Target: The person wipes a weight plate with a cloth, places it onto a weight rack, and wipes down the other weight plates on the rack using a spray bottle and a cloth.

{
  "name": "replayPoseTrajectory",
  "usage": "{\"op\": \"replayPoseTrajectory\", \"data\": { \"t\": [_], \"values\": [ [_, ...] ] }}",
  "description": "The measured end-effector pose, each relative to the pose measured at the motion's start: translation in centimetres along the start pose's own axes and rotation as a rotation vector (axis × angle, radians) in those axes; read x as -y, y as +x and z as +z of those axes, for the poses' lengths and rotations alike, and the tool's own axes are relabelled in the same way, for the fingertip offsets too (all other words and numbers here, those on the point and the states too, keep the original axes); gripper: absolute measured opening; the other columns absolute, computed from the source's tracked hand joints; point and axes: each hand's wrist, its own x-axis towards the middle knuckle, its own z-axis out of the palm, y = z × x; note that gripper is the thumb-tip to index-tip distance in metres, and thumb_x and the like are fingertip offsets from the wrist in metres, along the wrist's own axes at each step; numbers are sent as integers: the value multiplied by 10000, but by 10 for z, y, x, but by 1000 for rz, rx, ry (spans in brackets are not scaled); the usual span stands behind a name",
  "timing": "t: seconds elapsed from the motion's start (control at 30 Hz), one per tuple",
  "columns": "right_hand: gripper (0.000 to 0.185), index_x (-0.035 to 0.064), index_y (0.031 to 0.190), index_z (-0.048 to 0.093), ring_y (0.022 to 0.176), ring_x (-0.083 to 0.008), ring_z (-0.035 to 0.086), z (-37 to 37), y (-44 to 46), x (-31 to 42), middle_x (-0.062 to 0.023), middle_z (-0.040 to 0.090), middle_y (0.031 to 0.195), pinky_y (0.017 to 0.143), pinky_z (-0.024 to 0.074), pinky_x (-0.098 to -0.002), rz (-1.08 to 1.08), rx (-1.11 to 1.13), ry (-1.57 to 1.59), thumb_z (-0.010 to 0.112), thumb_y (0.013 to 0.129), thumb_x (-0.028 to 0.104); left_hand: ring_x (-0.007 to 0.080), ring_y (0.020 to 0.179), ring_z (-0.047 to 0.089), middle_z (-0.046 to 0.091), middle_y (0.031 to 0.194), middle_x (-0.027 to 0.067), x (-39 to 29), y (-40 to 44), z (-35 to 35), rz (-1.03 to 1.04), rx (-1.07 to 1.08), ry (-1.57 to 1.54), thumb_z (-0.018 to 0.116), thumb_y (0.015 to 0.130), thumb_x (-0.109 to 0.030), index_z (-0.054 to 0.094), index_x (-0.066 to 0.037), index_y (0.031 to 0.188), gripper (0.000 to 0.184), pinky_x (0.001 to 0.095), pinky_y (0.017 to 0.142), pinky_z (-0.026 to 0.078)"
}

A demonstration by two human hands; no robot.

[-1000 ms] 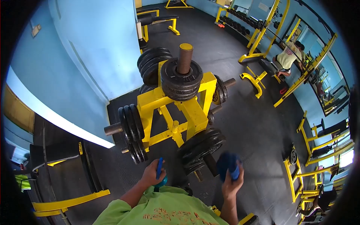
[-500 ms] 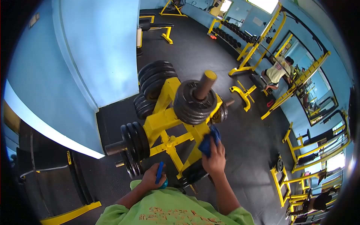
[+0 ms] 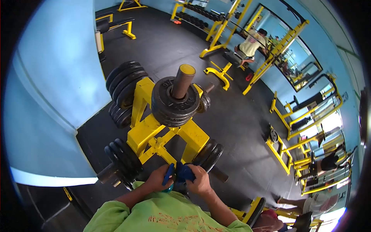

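My left hand (image 3: 155,180) is closed around what looks like a spray bottle (image 3: 168,174), with a blue upper part and a bit of teal body below; the fingers hide much of it. In my right hand (image 3: 200,180) is a bunched dark blue cloth (image 3: 184,172), close beside the bottle's blue part. Both hands are in front of my shirt, at the near side of a yellow weight plate rack (image 3: 195,136). Black weight plates (image 3: 174,106) are stacked on its upright post, and more plates (image 3: 123,157) hang on the side pegs.
A blue wall (image 3: 62,85) stands at left. Behind the rack are a bench (image 3: 116,22) and a dumbbell rack (image 3: 197,16). To the right, a person (image 3: 251,43) sits at a yellow barbell frame, with exercise machines (image 3: 280,149) nearby. Other people are at lower right.
My right hand has drawn the cloth back from the rack's yellow frame to beside my left hand. The view has turned right, so the rack appears farther left.
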Motion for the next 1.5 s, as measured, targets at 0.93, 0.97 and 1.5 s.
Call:
{"op": "replayPoseTrajectory", "data": {
  "t": [0.93, 0.97, 1.5],
  "values": [
    [327, 79, 1023, 696, 1140, -377, 525, -85, 109, 26, -194, 605, 1178, 986, 417, -445, -13, -328, -314, 604, 716, 146, 347, 807, 628, 601, 983, 166, 20, -44, -18, -95, -166, 13, 661, 755, -163, 512, -55, 1193, 475, 437, 728, 502],
    [348, 78, 1066, 681, 1153, -376, 519, -77, 121, 7, -199, 603, 1183, 988, 415, -447, 14, -383, -301, 614, 733, 152, 347, 807, 628, 601, 983, 166, 18, -41, -16, -81, -118, 19, 661, 755, -163, 512, -55, 1193, 475, 437, 728, 502],
    [319, 4, 1111, 588, 805, -91, 549, -115, -143, -59, 13, 605, 864, 739, 460, -250, 566, -819, 865, 585, 810, 108, 314, 832, 643, 620, 1077, 163, 24, -7, 63, 79, 375, 232, 644, 777, -185, 521, -7, 1199, 475, 400, 744, 516]
  ]
}}
